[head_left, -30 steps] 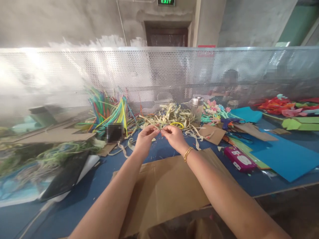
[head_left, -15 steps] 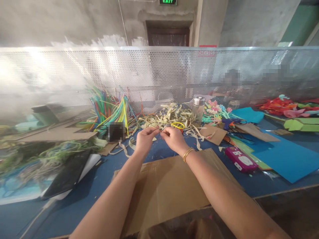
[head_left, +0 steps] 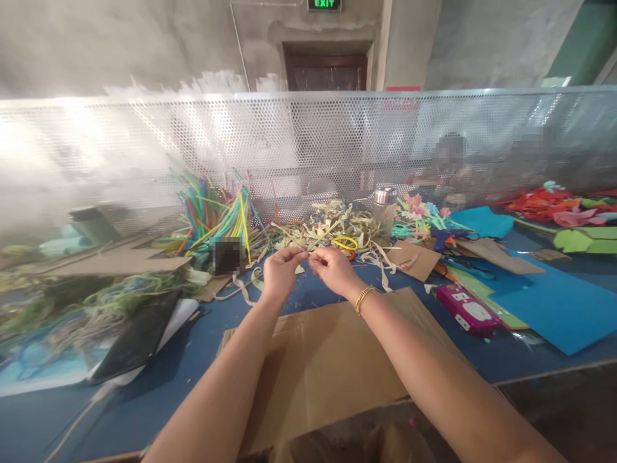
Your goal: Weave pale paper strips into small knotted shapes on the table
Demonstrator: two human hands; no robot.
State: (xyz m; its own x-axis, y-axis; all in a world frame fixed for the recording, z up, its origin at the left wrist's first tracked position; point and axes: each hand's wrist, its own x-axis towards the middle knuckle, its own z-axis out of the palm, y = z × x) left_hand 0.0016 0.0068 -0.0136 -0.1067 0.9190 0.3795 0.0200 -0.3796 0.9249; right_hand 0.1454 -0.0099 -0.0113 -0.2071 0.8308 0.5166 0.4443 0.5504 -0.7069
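My left hand (head_left: 282, 273) and my right hand (head_left: 333, 269) meet fingertip to fingertip, both pinched, over the blue table (head_left: 315, 292). What lies between the fingers is too small to make out. Just beyond them spreads a heap of pale, curled paper-like strips (head_left: 332, 222), with a yellow ring-shaped band (head_left: 344, 243) near my right fingers. Below my wrists lies a flat sheet of brown cardboard (head_left: 328, 360). A gold chain bracelet (head_left: 362, 298) circles my right wrist.
To the left are a bunch of colourful thin stems (head_left: 212, 209), tangled green strings (head_left: 120, 296) and a black tablet (head_left: 137, 337). A lidded bottle (head_left: 384, 212) stands behind. Rightward lie a purple case (head_left: 467, 310), blue sheets (head_left: 554, 302) and scissors (head_left: 465, 267). A perforated metal screen (head_left: 216, 135) borders the table.
Both hands stay close together in nearly the same place, with slight finger movement. The view has shifted a little, so the surrounding things appear slightly further right.
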